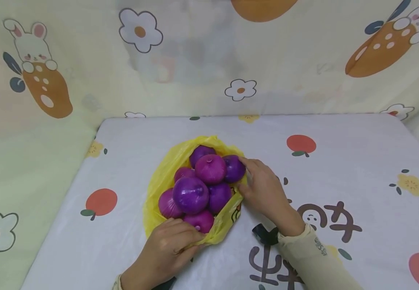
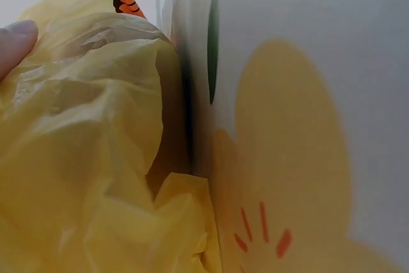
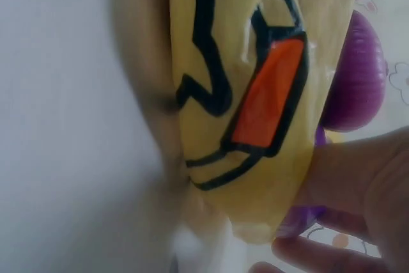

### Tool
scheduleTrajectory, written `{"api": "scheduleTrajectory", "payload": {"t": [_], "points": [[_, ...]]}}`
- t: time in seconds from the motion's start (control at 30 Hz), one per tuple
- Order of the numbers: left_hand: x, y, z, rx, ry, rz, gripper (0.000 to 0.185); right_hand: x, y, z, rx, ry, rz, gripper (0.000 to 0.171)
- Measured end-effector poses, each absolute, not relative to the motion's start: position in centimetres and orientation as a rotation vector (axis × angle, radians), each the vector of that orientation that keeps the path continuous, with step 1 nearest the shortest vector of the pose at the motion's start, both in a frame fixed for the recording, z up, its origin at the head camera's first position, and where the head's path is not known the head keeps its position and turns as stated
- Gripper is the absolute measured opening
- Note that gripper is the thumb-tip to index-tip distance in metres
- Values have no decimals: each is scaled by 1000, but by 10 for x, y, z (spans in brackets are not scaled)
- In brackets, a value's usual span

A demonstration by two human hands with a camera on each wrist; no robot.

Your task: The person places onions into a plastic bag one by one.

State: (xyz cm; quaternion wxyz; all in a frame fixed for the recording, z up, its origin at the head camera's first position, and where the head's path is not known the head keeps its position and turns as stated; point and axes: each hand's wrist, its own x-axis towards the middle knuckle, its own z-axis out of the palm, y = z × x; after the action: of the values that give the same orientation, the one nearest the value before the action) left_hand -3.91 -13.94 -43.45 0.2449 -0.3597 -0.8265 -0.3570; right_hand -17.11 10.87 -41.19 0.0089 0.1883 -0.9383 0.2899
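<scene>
While onions point(image 1: 202, 183) heaped: fruit-print cloth point(image 1: 339, 169) around.

both hands point(image 1: 169, 245) point(image 1: 263, 187) forward, fingers curled

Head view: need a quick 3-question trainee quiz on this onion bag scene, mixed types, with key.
1. True or false: the purple onions lie loose on the table, outside any bag.
2. Which colour is the plastic bag? A) yellow B) blue C) black
3. Fill in: the left hand grips the bag's near edge, while the right hand is at its ____ side.

Key: 1 false; 2 A; 3 right
</scene>
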Motion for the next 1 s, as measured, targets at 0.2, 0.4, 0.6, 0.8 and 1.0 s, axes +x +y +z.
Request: {"api": "scheduleTrajectory", "payload": {"t": [0.2, 0.4, 0.6, 0.8, 1.0], "points": [[-42, -139, -436, -956, -2279, -982, 19, -174, 109, -416, 580, -2962, 845, 66], [-48, -141, -439, -930, -2304, -991, 22, -179, 116, -422, 670, -2882, 856, 56], [-60, -151, -442, -939, -2346, -987, 23, -188, 127, -427, 732, -2885, 837, 55], [-77, -163, -441, -937, -2474, -1192, 25, -204, 143, -425, 710, -2980, 743, 60], [-97, -183, -431, -852, -2636, -1422, 16, -224, 172, -418, 629, -3047, 607, 65]]}}
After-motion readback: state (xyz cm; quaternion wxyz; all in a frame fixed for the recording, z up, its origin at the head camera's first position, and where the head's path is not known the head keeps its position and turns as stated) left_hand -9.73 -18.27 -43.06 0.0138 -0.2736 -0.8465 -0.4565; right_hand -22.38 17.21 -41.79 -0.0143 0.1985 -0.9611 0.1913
